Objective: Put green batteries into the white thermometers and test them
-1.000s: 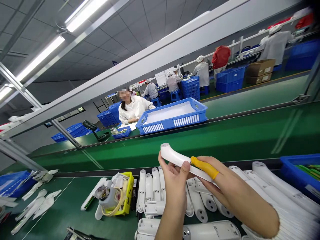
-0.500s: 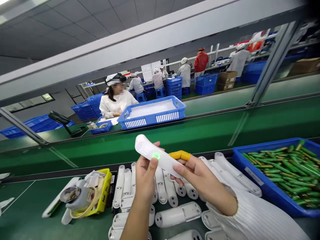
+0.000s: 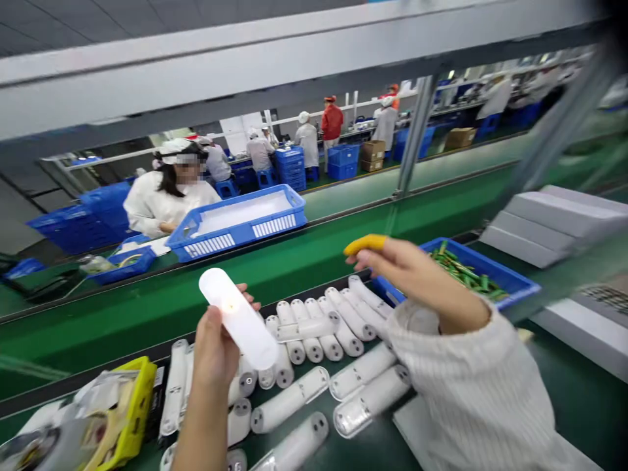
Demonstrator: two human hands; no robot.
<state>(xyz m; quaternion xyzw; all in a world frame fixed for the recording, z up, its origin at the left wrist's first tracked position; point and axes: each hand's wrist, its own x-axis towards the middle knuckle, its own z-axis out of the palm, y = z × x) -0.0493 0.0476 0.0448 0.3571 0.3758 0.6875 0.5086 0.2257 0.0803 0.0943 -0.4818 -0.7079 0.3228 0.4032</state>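
Observation:
My left hand [image 3: 216, 347] is closed around a white handheld thermometer [image 3: 240, 320], its thumb on the front face. A small yellowish glow shows on that face. My right hand [image 3: 392, 258], apart from the thermometer, hovers in front of the blue bin [image 3: 523, 288] of green batteries [image 3: 464, 271]. A yellow finger cot [image 3: 366, 244] covers one finger, which is stretched out; I see nothing held there. Below both hands, several white thermometer bodies [image 3: 360, 373] lie in rows on the green bench, some with their battery bays uncovered.
At the left stands a yellow basket [image 3: 142, 412] of odds and ends. White boxes [image 3: 554, 226] are stacked on the right. Beyond the green barrier, a co-worker [image 3: 167, 196] sits behind a blue tray [image 3: 294, 212]. A metal post [image 3: 415, 137] rises past the bench.
My right hand has let go of the thermometer and moved right. The thermometer stays in my left hand, its green light now a faint yellowish glow. The view has swung right.

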